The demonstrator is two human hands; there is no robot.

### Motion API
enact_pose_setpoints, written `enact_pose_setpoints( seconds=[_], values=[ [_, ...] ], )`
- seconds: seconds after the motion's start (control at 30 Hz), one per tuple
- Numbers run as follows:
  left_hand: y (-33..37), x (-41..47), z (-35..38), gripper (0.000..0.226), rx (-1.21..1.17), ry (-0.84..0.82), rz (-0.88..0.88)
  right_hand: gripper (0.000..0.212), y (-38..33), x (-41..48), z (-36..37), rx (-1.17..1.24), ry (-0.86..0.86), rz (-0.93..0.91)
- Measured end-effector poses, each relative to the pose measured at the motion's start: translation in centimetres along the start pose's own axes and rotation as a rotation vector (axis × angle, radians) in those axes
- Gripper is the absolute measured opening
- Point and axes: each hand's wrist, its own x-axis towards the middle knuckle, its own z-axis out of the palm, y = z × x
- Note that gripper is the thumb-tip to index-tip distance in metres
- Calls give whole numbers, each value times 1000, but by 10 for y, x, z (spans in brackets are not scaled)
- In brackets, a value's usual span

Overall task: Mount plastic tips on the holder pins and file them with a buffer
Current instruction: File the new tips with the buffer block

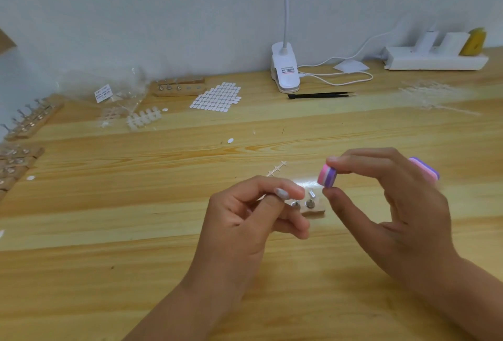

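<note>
My left hand (pixel 253 215) pinches a pale plastic tip (pixel 282 193) between thumb and forefinger, just above a small wooden holder (pixel 313 208) with metal pins (pixel 310 202). My right hand (pixel 392 204) grips a pink and purple buffer block (pixel 327 176) between forefinger and thumb; the block's far end (pixel 426 170) sticks out behind the hand. The buffer's near end hovers just right of the tip, apart from it. Part of the holder is hidden behind my left fingers.
Sheet of white adhesive tabs (pixel 216 97), strips of tips (pixel 144 120), plastic bag (pixel 117 90) and more wooden holders (pixel 178 86) (pixel 32 120) lie at the back left. Clip lamp (pixel 284 68), black tweezers (pixel 321 94), power strip (pixel 435 60) and clear sprues (pixel 435 98) stand behind.
</note>
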Motion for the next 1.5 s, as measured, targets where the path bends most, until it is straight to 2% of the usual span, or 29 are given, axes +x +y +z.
enact_pose_setpoints(
  seconds=[0.33,0.57,0.83,0.9,0.97,1.03,1.1,1.17,1.27,1.4,1.5],
  values=[
    [1,0,-1,18,74,-56,-15,26,-1,-1,-1,-32,-28,-95],
    [-1,-3,-1,22,284,-160,28,24,0,-3,-1,-5,-51,-171],
    [2,-6,-1,29,282,-231,17,31,4,3,-5,-59,-49,-160],
    [3,-6,0,28,276,-247,15,25,-3,1,-4,-37,-62,-239],
    [3,-7,1,28,284,-271,21,30,-5,-3,-3,-59,-107,-306],
    [3,-6,0,29,282,-273,5,36,2,-4,-3,-80,-117,-256],
    [3,-5,-2,29,267,-270,-26,31,6,-1,-2,-57,-93,-186],
    [2,-4,-2,29,263,-283,-33,26,1,-1,-2,1,-77,-202],
    [2,-6,-2,29,277,-311,-6,33,-3,-6,-1,-19,-129,-270],
    [2,-4,-4,29,275,-283,-35,31,7,-2,-4,-74,-110,-185],
    [2,-4,-4,30,282,-309,-11,31,-1,-7,-1,4,-121,-245]
  ],
)
